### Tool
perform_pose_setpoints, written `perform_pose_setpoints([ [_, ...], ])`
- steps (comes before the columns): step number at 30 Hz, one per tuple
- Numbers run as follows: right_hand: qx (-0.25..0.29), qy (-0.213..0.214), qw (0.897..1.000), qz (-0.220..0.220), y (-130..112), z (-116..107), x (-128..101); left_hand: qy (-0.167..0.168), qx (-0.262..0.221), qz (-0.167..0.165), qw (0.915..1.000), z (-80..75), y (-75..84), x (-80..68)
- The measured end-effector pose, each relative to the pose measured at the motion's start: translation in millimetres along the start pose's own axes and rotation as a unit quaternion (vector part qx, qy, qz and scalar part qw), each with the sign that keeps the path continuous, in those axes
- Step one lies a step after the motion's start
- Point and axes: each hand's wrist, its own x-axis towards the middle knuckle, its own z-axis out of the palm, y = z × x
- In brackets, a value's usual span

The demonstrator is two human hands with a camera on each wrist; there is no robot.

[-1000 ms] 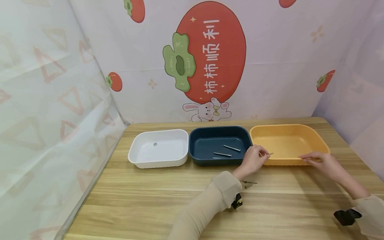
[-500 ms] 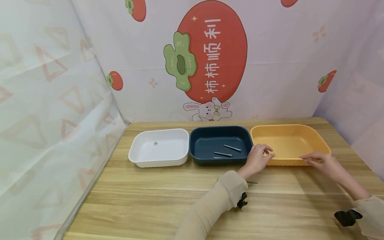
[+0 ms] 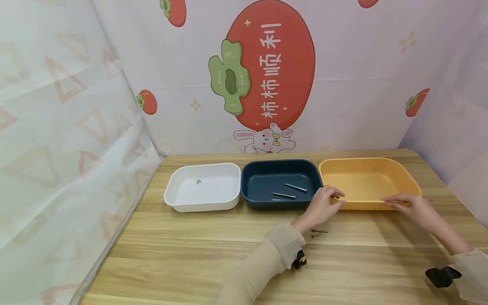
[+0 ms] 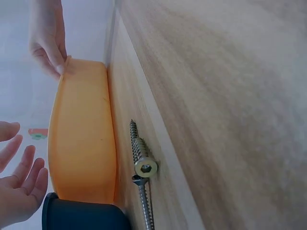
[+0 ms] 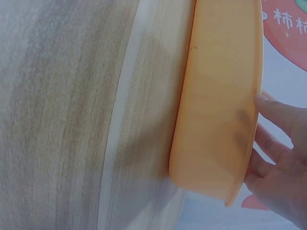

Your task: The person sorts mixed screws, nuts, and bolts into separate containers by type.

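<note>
Two hands meet the orange tray (image 3: 366, 180): the right hand (image 3: 413, 207) pinches its near rim. The left hand (image 3: 322, 203), fingers relaxed and empty, rests at its corner; two screws (image 3: 317, 233) lie on the bench (image 3: 190, 250).

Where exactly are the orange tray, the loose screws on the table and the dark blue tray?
orange tray (image 3: 396, 169), head view, on its far right rim.
loose screws (image 4: 142, 160), left wrist view, on the thicker screw's shank near its head.
dark blue tray (image 3: 267, 169), head view, on its inner back wall.
</note>
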Motion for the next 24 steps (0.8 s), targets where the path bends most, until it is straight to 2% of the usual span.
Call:
perform_pose_setpoints([
  [9, 0.008, 0.004, 1.000, -0.004, -0.5, 0.1, 0.3, -0.018, -0.028, 0.012, 0.9994, -7.3, -5.3, -10.1],
  [14, 0.007, 0.009, 1.000, -0.006, -0.5, 0.4, 0.3, -0.039, -0.031, 0.011, 0.9987, -11.3, -8.7, -15.5],
  [24, 0.012, 0.002, 1.000, 0.009, -1.2, -0.6, 0.1, -0.112, -0.013, 0.007, 0.9936, -21.9, -8.5, -26.6],
])
